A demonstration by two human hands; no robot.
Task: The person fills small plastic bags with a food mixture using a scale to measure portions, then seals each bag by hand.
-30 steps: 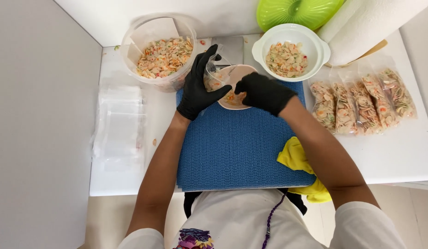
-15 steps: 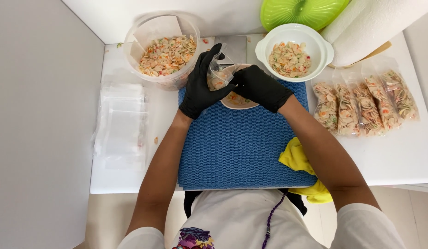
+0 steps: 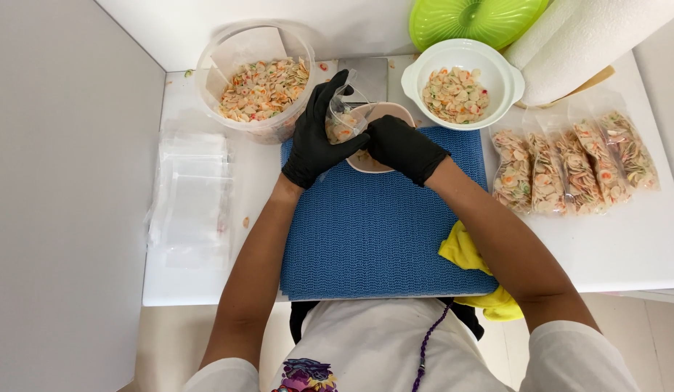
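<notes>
Four filled bags (image 3: 573,170) laid aside; small clear bag (image 3: 343,120) pinched by left hand (image 3: 315,138), part-filled; right hand (image 3: 402,147) closed over small bowl (image 3: 377,138); tub (image 3: 261,87) well stocked.

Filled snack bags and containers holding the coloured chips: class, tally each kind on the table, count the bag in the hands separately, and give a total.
Filled bags lying at the right: 4
Bag held by the left hand and right hand, over a small bowl: 1
Clear tub of chips: 1
White bowl of chips: 1
Total: 7
</notes>
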